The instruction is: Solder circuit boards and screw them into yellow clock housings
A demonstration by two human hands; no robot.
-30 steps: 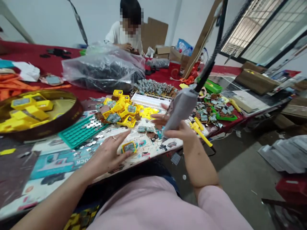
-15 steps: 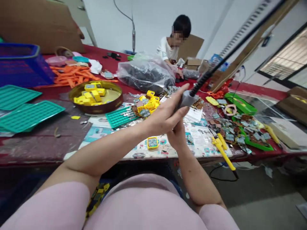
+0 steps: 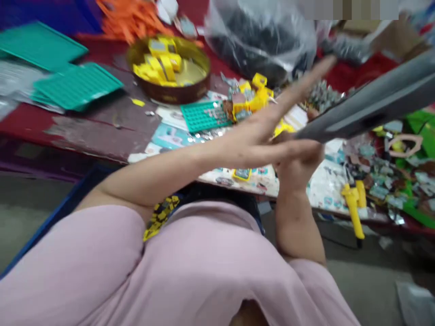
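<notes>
My left hand [image 3: 258,138] reaches across the middle of the view, its index finger and thumb stretched wide apart. Beside its thumb, my right hand [image 3: 301,165] is closed round the lower end of a long grey tool [image 3: 367,106], which slants up to the right, close to the camera and blurred. Some fingers of both hands are hidden. Below my left hand, a yellow square case [image 3: 242,174] lies at the table edge. Just beyond the wrist are a small green tray [image 3: 193,118] with silvery discs and a pile of yellow cases [image 3: 260,97].
A round tin [image 3: 170,94] holds yellow cases at the back left, near green trays [image 3: 78,86] and orange pieces [image 3: 132,20]. Behind lies a clear bag [image 3: 258,36] of dark items. At the right are a yellow-handled tool [image 3: 355,213] and scattered small parts [image 3: 380,181].
The view has tilted downward and moved closer to the table. The grey tool now looks much larger and lies flatter. My left hand's index finger and thumb have spread wider.
</notes>
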